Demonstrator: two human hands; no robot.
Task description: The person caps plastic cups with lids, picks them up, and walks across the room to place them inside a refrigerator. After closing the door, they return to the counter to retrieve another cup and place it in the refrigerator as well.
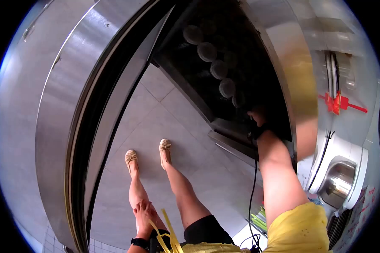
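Note:
My right hand (257,116) reaches into a dark steel cabinet, near a row of round, pale-topped items (227,87). Its fingers are mostly lost in shadow, and whether they hold anything is unclear. A black band circles that wrist. Low in the view, my left hand (143,211) rests by my knee with its fingers apart and nothing in them. Yellow straps (166,227) hang beside it. The cabinet door (78,109) stands open on the left.
A white mixer with a steel bowl (337,181) stands at the right, below a red tool (337,103) on a pale surface. A black cable (252,192) hangs beside my right arm. Green items (259,219) sit low on a shelf. Grey tiles (156,114) cover the floor.

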